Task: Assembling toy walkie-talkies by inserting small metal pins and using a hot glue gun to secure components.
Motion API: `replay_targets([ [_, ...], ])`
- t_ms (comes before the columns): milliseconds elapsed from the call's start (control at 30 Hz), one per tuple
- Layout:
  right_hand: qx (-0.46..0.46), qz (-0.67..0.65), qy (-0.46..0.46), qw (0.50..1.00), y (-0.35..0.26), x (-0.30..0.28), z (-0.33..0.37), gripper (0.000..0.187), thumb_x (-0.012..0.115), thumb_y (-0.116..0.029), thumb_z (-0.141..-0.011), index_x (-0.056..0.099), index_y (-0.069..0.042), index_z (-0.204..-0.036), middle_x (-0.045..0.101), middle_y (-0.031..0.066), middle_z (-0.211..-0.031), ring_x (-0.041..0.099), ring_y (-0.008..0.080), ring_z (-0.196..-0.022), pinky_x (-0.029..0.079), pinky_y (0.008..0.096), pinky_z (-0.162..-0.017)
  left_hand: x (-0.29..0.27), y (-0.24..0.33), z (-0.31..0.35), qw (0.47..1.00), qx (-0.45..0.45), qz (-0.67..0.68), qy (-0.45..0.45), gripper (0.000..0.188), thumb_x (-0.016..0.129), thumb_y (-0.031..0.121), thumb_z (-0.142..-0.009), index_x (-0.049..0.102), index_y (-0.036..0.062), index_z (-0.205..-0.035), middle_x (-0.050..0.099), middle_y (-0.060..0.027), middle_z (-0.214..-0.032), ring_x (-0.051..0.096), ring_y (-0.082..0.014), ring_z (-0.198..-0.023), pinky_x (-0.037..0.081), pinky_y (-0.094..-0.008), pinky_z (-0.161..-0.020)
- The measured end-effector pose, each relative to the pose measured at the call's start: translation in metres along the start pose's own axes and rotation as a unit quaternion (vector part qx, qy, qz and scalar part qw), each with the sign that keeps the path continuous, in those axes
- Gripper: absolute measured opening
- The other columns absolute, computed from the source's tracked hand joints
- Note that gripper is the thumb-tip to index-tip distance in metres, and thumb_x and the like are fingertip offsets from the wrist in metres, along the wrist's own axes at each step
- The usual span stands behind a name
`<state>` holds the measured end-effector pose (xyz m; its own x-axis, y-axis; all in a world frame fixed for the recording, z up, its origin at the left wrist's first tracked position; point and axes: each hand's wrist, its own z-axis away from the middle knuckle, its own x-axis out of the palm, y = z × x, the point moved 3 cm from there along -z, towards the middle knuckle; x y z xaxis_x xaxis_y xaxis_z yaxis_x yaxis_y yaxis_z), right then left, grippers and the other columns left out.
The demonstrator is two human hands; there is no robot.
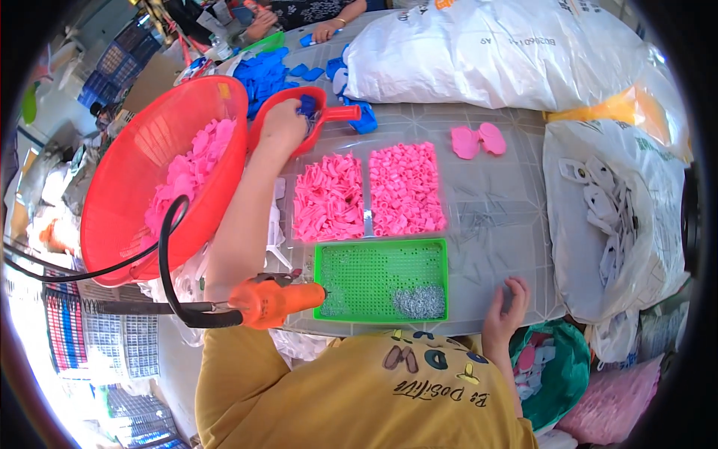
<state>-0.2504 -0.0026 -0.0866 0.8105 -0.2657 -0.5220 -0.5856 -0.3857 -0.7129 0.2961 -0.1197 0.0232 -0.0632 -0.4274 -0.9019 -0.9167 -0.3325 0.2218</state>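
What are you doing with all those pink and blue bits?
A person at a table reaches the left hand into a small red scoop holding blue plastic pieces. The right hand rests on the table edge, holding nothing. In front lie two trays of pink parts, a green pegged tray and an orange power tool.

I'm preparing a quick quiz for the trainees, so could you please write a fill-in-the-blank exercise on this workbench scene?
1. The left hand reaches into a small red ____.
2. The large red basket holds ____ plastic pieces.
3. The pile of small metal parts lies in the ____ tray.
4. The right hand rests at the table's near ____.

Missing words: scoop; pink; green; edge
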Motion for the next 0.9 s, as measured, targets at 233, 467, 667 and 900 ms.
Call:
replay_targets([
  [233,-0.026,0.020,-0.040,0.999,0.005,0.004,0.002,0.029,0.062,0.006,-0.088,0.057,0.001,-0.116,0.056,0.0195,-0.123,0.056,0.0362,-0.114,0.043,0.0411,-0.100,-0.052,0.068,-0.004,0.998,0.035,-0.016,-0.048,0.028,0.051,0.014,-0.089,0.071,0.0039,-0.106,0.069,-0.0237,-0.109,0.066,-0.0417,-0.105,0.052,-0.0511,-0.089],
  [467,-0.016,0.044,-0.092,0.995,0.002,0.008,-0.005,0.034,0.060,0.002,-0.092,0.051,0.002,-0.125,0.051,0.0231,-0.129,0.052,0.0406,-0.119,0.041,0.0454,-0.103,-0.143,0.044,-0.071,0.969,0.028,-0.237,-0.070,0.028,0.061,0.016,-0.081,0.073,0.0039,-0.103,0.072,-0.0219,-0.104,0.071,-0.0342,-0.098,0.058,-0.0440,-0.079],
  [667,-0.021,0.060,-0.069,0.996,0.009,0.005,0.001,0.034,0.059,0.000,-0.093,0.052,0.003,-0.125,0.052,0.0228,-0.130,0.051,0.0406,-0.121,0.040,0.0452,-0.104,-0.172,-0.092,-0.013,0.833,-0.099,-0.335,-0.429,0.061,0.068,0.058,-0.083,0.075,-0.0014,-0.098,0.072,-0.0168,-0.092,0.068,-0.0246,-0.089,0.055,-0.0403,-0.068],
  [900,-0.038,0.052,-0.098,0.993,0.003,0.011,-0.004,0.032,0.058,0.004,-0.091,0.053,0.002,-0.123,0.053,0.0214,-0.127,0.052,0.0401,-0.120,0.040,0.0442,-0.104,-0.092,-0.247,0.076,0.885,-0.244,-0.047,-0.394,0.107,0.070,0.066,-0.076,0.021,0.0172,-0.158,0.035,-0.0212,-0.156,0.044,-0.0394,-0.137,0.053,-0.0551,-0.098],
])
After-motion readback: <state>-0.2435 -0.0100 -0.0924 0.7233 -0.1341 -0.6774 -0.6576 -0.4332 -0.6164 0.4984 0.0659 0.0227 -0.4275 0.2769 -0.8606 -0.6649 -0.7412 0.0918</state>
